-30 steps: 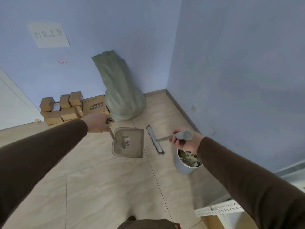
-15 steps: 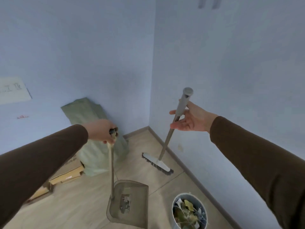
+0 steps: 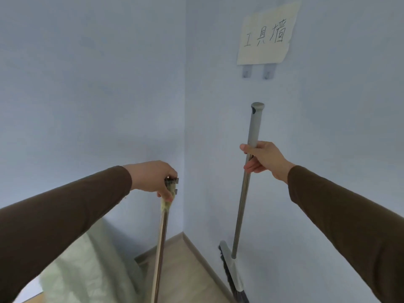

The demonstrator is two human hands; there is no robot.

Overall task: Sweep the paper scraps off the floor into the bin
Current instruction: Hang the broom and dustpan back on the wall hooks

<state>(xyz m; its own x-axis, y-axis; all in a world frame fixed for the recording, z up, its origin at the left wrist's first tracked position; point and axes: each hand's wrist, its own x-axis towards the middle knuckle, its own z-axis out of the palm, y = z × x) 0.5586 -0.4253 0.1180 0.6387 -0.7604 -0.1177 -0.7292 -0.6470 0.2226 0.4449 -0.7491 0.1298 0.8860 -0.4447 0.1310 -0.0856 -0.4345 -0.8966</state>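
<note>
My right hand (image 3: 263,159) grips the grey broom (image 3: 240,206) near the top of its handle, which stands nearly upright close to the right wall; its dark bristle head (image 3: 232,278) hangs low by the skirting. My left hand (image 3: 153,178) is closed on the top of the dustpan's metal handle (image 3: 160,246), which runs straight down out of the frame. The dustpan's tray, the bin and the paper scraps are out of view below.
I face a corner of two pale blue walls. A paper sign (image 3: 267,35) with handwritten characters hangs on the right wall above two small grey hooks (image 3: 258,72). A pale green sack (image 3: 91,267) leans in the corner at lower left. A strip of tiled floor (image 3: 183,270) shows.
My view has tilted up the wall, so the bin and dustpan tray have dropped out of sight. The broom has swung upright and nearer the right wall. My right hand now closes around the handle.
</note>
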